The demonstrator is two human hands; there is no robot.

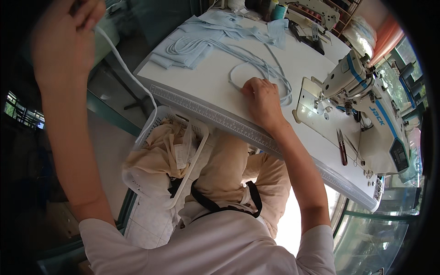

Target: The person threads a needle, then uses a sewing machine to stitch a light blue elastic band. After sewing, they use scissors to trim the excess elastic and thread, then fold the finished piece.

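Raised at the upper left, my left hand (68, 41) has its fingers closed on a pale blue fabric cord (120, 59). From those fingers the cord hangs in a curve past the table's edge to a white basket (200, 137). My right hand (263, 101) rests near the front of the white table (192, 85), its fingers curled and pressed onto a loop of similar cord (238, 68). Beyond it, more of this looped cord (272, 68) lies in loose strands. Light blue fabric pieces (206, 30) are piled at the table's far left.
A sewing machine (353, 87) stands right of my right hand. Red-handled snips (342, 149) and metal tweezers (351, 145) lie before it. Thread spools (278, 11) stand at the back. The basket below holds beige cloth (160, 142). A ruler strip (206, 110) runs along the front edge.
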